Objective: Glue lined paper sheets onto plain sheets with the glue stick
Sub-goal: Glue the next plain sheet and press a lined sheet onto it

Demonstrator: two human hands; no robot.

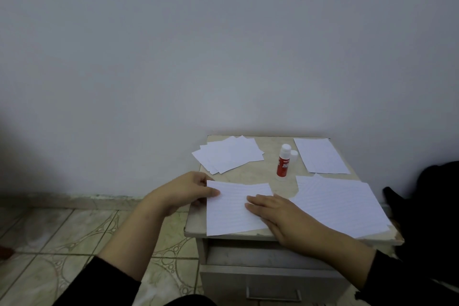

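We are pressing a lined sheet (236, 208) flat at the near left of the bedside table (268, 174).

Our left hand (185, 191) is pinching the sheet's far-left corner, thumb on top; our right hand (278, 216) is lying flat on it, fingers straight and close together. The glue stick (283, 161) is standing uncapped behind. We are judging the paper light, limp and easily creased, best held by corners and smoothed with flat fingers.

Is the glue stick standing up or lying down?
Standing up. The glue stick stands upright on the small table, white top pointing up, between the paper piles. Neither hand touches it.
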